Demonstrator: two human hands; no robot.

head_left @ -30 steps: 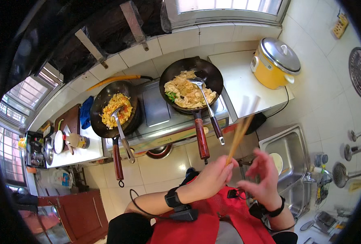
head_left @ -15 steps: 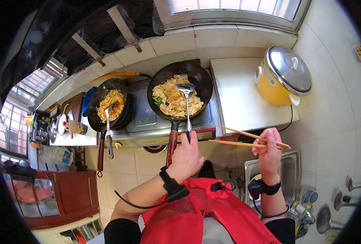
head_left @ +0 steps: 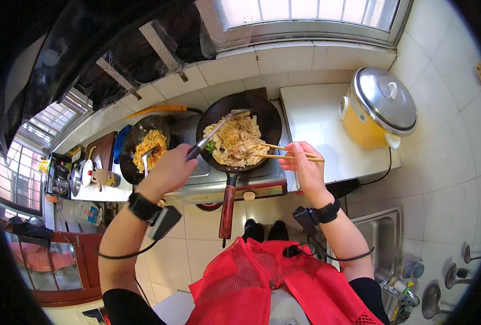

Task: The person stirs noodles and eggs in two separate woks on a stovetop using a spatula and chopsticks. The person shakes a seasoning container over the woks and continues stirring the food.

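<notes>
Head view: the biggest thing on my feed is the stove (head_left: pixel 183 130), with a white tabletop (head_left: pixel 311 130) beside it. The right wok (head_left: pixel 271 124) sits there, its red-brown handle (head_left: pixel 227 208) jutting past the front, presumably for easy reach. The yellow cooker (head_left: pixel 359 122) stands apart on the tabletop, probably away from the heat. The left wok (head_left: pixel 128 138) holds a yellow-and-red mix (head_left: pixel 150 142) with a metal utensil (head_left: pixel 145 161) resting in it.

Pale noodle-like food (head_left: pixel 235 146) lies heaped in the right wok. I see both hands closed: the left hand (head_left: pixel 170 170) wraps the spatula (head_left: pixel 210 136) by its black grip, shaft slanting over the wok's left rim; the right hand (head_left: pixel 305 165) pinches the chopsticks (head_left: pixel 273 156) near their back ends, seemingly to stay clear of hot metal. I can't quite tell whether their tips sink in. Green leaves (head_left: pixel 210 146) show at the heap's left edge.
</notes>
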